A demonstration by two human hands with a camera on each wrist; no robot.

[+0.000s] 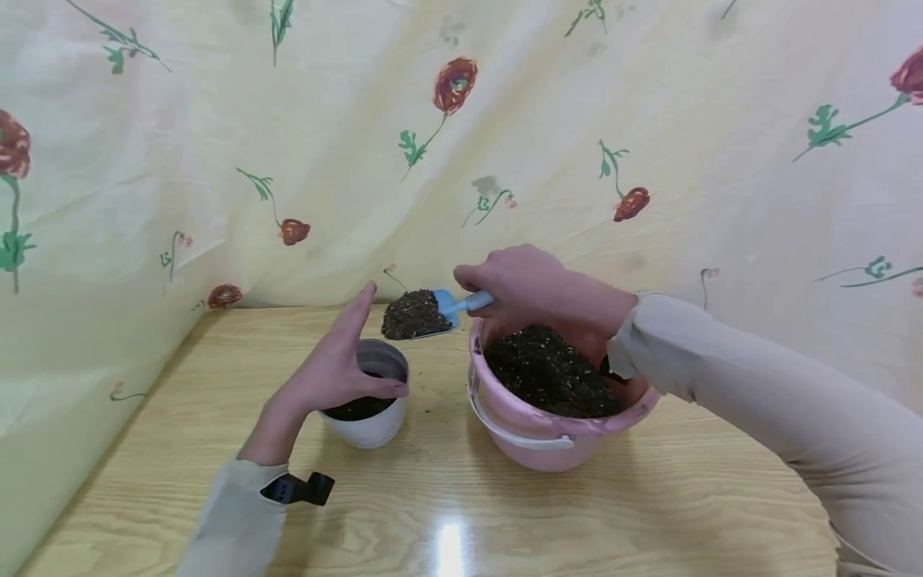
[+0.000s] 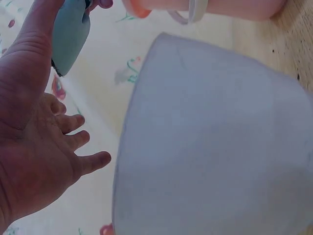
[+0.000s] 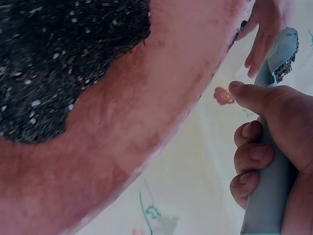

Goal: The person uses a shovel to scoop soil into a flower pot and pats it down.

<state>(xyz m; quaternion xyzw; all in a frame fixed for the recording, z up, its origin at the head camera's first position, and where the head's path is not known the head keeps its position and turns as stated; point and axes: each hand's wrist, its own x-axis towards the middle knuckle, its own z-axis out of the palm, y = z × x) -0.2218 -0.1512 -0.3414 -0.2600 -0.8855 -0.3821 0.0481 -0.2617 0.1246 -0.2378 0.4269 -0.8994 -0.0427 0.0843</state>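
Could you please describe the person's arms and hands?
The left sleeve and right sleeve are long and pale beige. A black strap with a small black block sits at the left wrist; a dark item shows under the right cuff, mostly hidden. Left hand and right hand wear no gloves.

A trowel [image 3: 276, 178] is held by the right grip [image 3: 293, 129], its handle wrapped by curled fingers and crossed by the thumb. Above the grip, some soil [image 3: 285, 68] is carried on the blade, and the left grip [image 3: 265, 32] is partly seen. To the left, dark, white-flecked earth [image 3: 49, 63] is contained in a pink bucket [image 3: 142, 103]; behind, flowered cloth [image 3: 195, 161] is seen.
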